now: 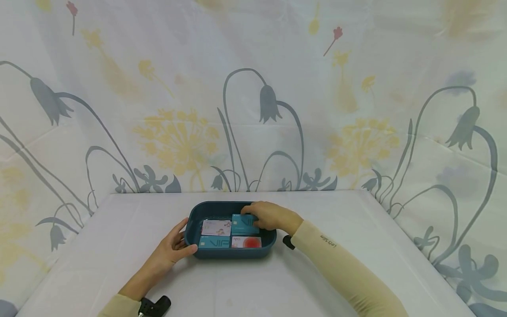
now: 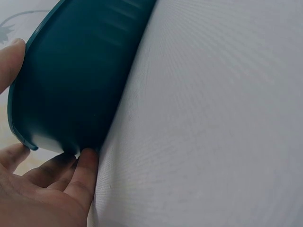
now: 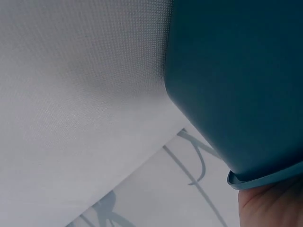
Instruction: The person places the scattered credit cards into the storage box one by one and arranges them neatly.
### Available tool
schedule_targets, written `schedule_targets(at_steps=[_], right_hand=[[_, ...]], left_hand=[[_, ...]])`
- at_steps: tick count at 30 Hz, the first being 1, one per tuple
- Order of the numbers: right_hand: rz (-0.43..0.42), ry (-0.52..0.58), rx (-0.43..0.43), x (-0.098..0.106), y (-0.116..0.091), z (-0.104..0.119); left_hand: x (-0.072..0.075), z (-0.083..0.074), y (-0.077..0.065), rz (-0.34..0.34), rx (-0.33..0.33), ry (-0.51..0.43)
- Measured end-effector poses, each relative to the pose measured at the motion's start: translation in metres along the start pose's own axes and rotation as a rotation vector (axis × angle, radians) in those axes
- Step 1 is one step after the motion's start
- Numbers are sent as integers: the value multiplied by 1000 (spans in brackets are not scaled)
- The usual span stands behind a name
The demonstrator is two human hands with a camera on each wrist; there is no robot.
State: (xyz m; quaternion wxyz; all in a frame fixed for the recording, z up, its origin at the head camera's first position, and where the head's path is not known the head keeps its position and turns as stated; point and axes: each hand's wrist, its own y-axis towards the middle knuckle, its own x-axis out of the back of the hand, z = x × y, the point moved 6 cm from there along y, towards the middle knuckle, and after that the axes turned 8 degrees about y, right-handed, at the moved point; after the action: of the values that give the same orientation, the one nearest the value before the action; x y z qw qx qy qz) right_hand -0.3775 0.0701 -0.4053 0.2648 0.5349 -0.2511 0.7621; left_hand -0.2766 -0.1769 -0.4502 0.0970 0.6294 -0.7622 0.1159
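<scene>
A dark teal tray [image 1: 229, 253] with rounded corners stands on the white table. My left hand [image 1: 174, 244] grips its left end, thumb at the front corner and fingers along the side. In the left wrist view, the fingertips [image 2: 87, 158] touch the tray wall low down. My right hand [image 1: 273, 215] reaches over the right rim, its bent fingers on a blue card [image 1: 242, 224] at the back right inside. In the tray also lie a pale flowered card [image 1: 216, 227], a blue VIP card [image 1: 214, 241] and a white card with a red disc [image 1: 246, 242].
White cloth covers the table [image 1: 233, 290], reaching back to a flower-printed curtain [image 1: 245, 145]. A black wrist device [image 1: 155, 305] sits on the left forearm, and another [image 1: 288, 242] shows beneath the right sleeve. The right wrist view shows mostly the tray's outer wall [image 3: 241, 85].
</scene>
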Motion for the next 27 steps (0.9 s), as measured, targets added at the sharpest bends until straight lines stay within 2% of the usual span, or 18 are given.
schedule_targets(at_steps=[19, 27], right_hand=[[-4, -37, -26, -2, 2, 0], [-12, 50, -33, -2, 2, -2]], left_hand=[[0, -1, 0, 2, -2, 2], [0, -1, -1, -5, 2, 12]])
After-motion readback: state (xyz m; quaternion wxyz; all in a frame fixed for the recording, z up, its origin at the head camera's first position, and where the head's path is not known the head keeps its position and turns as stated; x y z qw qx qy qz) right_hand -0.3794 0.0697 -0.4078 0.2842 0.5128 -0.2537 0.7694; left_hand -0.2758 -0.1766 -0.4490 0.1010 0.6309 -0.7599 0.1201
